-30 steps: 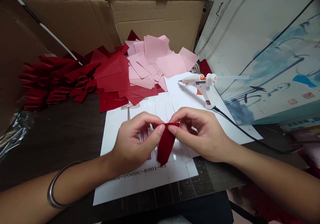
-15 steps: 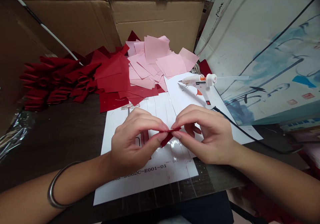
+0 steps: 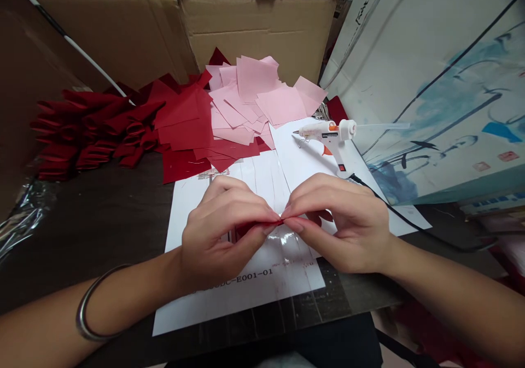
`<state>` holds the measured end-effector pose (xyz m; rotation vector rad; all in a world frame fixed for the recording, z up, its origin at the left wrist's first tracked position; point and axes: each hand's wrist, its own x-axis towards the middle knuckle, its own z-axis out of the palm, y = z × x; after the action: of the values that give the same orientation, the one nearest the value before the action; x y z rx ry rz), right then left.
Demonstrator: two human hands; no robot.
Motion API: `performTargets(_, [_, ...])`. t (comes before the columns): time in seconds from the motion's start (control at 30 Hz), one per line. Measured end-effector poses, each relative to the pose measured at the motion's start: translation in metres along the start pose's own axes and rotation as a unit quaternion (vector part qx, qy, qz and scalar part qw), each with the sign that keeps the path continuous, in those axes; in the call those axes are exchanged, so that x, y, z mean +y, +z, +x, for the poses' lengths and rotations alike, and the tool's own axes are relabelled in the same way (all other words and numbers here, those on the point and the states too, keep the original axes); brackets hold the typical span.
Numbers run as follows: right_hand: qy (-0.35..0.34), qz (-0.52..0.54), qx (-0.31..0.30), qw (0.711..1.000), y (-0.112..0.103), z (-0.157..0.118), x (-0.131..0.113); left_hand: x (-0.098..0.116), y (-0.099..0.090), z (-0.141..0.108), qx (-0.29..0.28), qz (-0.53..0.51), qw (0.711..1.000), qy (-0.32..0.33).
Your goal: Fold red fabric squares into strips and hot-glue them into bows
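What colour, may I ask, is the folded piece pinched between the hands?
The folded piece is deep red, seen in the head view.

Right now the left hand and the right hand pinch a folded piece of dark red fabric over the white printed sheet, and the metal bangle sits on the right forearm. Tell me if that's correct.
Not correct: the metal bangle sits on the left forearm, not the right, as the head view shows. The rest stands: the left hand and the right hand pinch the folded dark red fabric over the white printed sheet.

red fabric [image 3: 250, 229] mostly hidden, between left hand [image 3: 217, 231] and right hand [image 3: 338, 223]
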<state>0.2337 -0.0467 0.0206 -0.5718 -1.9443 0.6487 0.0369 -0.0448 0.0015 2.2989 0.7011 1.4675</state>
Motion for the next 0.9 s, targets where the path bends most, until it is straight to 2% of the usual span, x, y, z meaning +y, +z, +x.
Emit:
performTargets(0.1, [0.014,0.023,0.004,1.000,0.000,-0.001,0.001,0.001,-0.001,0.001,-0.005,0.016,1.000,0.006])
performTargets(0.23, [0.100,0.130,0.026,0.986,-0.006,-0.001,-0.001,0.002,-0.001,0.003,-0.014,0.042,0.999,0.006])
performTargets(0.3, [0.147,0.236,0.038,0.960,-0.010,0.000,-0.002,0.002,-0.001,0.003,-0.013,0.043,0.999,0.003])
performTargets(0.4, [0.200,0.371,0.039,0.906,-0.016,0.004,-0.001,0.001,-0.001,0.002,-0.004,0.040,0.999,0.012])
performTargets(0.5, [0.254,0.430,0.044,0.865,-0.017,0.007,0.003,0.000,-0.002,0.003,0.004,0.048,0.998,0.036])
performTargets(0.6, [0.286,0.454,0.040,0.843,-0.016,0.008,0.008,-0.001,-0.006,0.004,-0.007,0.074,0.995,0.072])
performTargets(0.77, [0.300,0.440,0.013,0.846,-0.014,0.004,0.011,-0.002,-0.009,0.004,-0.020,0.089,0.992,0.092])
performTargets(0.9, [0.319,0.289,0.006,0.903,-0.013,0.001,0.012,-0.002,-0.008,0.003,-0.012,0.085,0.993,0.081])
